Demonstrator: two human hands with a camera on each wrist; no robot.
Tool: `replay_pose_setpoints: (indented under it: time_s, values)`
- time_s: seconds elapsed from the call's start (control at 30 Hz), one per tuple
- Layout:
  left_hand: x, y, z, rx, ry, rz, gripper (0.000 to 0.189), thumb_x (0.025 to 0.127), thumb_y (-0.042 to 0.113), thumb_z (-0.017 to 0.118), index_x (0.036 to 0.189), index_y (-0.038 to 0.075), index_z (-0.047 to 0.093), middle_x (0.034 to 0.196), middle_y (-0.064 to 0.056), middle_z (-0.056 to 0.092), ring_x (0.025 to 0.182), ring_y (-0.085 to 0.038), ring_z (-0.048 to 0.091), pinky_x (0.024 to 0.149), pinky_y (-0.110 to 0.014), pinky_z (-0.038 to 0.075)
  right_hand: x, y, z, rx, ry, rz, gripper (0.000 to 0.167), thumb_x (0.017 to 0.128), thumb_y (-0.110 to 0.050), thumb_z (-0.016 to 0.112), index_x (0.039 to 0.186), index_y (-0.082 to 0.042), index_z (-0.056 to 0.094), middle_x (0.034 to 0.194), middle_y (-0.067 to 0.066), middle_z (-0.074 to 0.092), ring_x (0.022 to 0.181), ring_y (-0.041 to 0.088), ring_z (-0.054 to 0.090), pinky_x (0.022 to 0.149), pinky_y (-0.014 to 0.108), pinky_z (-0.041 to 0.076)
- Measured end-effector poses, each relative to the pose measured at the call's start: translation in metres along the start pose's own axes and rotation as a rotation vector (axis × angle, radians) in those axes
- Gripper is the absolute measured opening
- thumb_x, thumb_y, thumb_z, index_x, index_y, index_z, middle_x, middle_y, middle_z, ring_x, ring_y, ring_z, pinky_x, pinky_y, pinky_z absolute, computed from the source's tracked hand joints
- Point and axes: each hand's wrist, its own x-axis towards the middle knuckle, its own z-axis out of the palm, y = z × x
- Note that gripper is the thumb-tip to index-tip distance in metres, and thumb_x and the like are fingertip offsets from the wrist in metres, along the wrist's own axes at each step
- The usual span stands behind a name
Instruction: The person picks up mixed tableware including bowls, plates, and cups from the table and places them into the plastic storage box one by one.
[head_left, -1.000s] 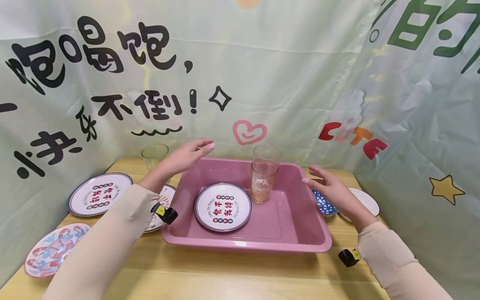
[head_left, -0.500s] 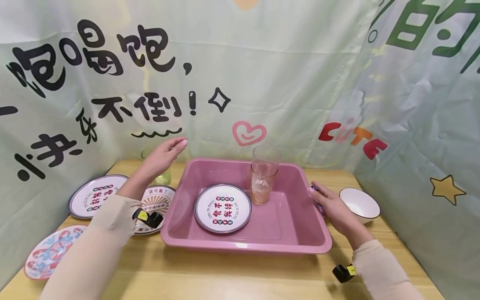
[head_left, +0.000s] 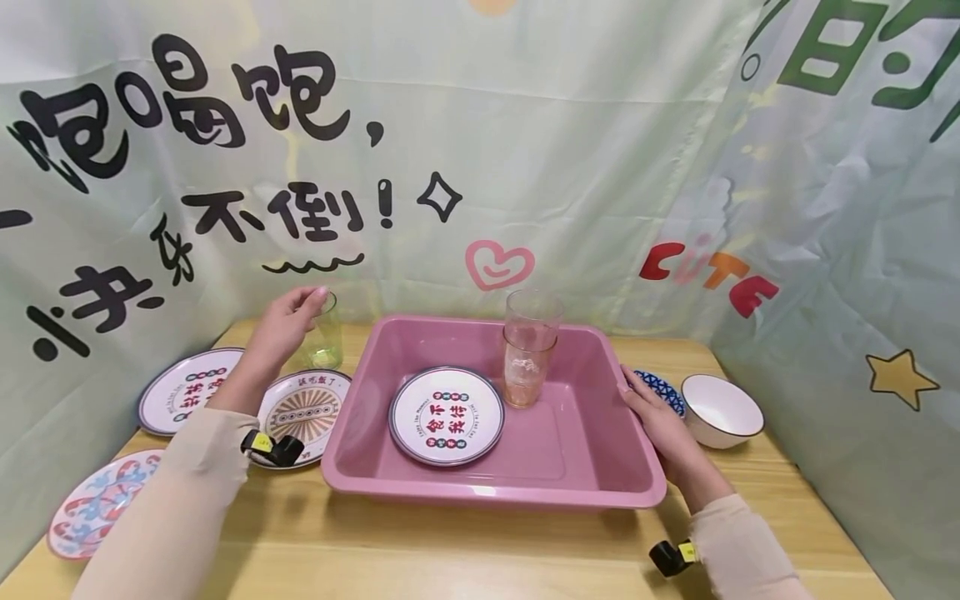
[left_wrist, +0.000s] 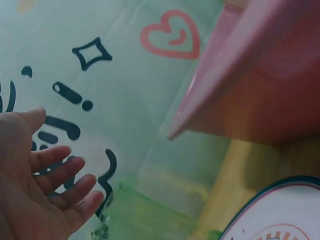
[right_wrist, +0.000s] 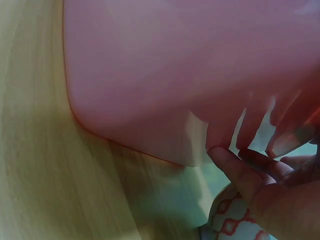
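Observation:
My left hand [head_left: 281, 329] is raised beside the rim of a green drinking glass [head_left: 326, 337] at the left of the pink basin [head_left: 480, 492]. In the left wrist view its fingers [left_wrist: 70, 200] are loosely spread, with nothing between them. Against the outside of the basin's right wall rests my right hand [head_left: 663, 425], and in the right wrist view its fingertips [right_wrist: 220, 155] meet that wall. Inside the basin lie a round white plate [head_left: 447, 417] with red characters and two nested clear glasses [head_left: 525, 358].
Left of the basin are a sunburst plate [head_left: 303, 404], another white plate [head_left: 187, 392] and a pink-blue plate [head_left: 101, 504]. At the right stand a blue-patterned bowl [head_left: 660, 387] and a white bowl [head_left: 723, 408]. Printed cloth [head_left: 600, 167] surrounds the wooden table [head_left: 450, 550].
My left hand has moved left and slightly down, from over the basin's left edge to the green glass. My right hand has come down against the basin's right side.

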Motion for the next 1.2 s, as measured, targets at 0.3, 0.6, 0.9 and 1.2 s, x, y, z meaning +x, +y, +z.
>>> replay_pose_setpoints:
  time_s: [0.3, 0.6, 0.9, 1.2]
  values:
    - [-0.002, -0.023, -0.007, 0.015, 0.139, -0.021, 0.075, 0.098, 0.057, 0.044, 0.145, -0.001, 0.041, 0.143, -0.025, 0.044, 0.118, -0.045, 0.049, 0.1, -0.052, 0.041, 0.001, 0.004, 0.002, 0.014, -0.004, -0.029, 0.063, 0.106, -0.041, 0.038, 0.158, -0.028, 0.006, 0.163, 0.001, -0.003, 0.146, 0.029, 0.001, 0.117, 0.052, 0.008]
    - [-0.005, -0.036, -0.011, 0.016, 0.251, -0.067, 0.07, 0.099, 0.052, 0.048, 0.144, 0.0, 0.042, 0.139, -0.021, 0.048, 0.122, -0.033, 0.046, 0.09, -0.032, 0.045, 0.001, 0.004, 0.002, 0.014, -0.001, -0.036, 0.063, 0.106, -0.042, 0.037, 0.158, -0.026, 0.006, 0.163, 0.002, -0.002, 0.147, 0.028, 0.001, 0.118, 0.051, 0.009]
    - [-0.006, -0.045, -0.013, 0.039, 0.291, -0.106, 0.071, 0.096, 0.048, 0.056, 0.141, -0.005, 0.039, 0.138, -0.023, 0.043, 0.124, -0.036, 0.044, 0.095, -0.04, 0.045, -0.003, 0.0, -0.001, 0.019, -0.028, 0.009, 0.065, 0.105, -0.045, 0.039, 0.158, -0.029, 0.006, 0.163, 0.005, 0.003, 0.144, 0.031, 0.012, 0.111, 0.039, 0.03]
    - [-0.002, -0.057, -0.013, 0.039, 0.252, -0.203, 0.092, 0.088, 0.048, 0.07, 0.151, 0.002, 0.022, 0.152, -0.023, 0.028, 0.134, -0.043, 0.034, 0.106, -0.055, 0.037, -0.006, -0.002, -0.004, 0.045, -0.022, 0.043, 0.067, 0.104, -0.043, 0.044, 0.158, -0.022, 0.011, 0.16, 0.013, 0.017, 0.134, 0.025, 0.035, 0.091, 0.024, 0.048]
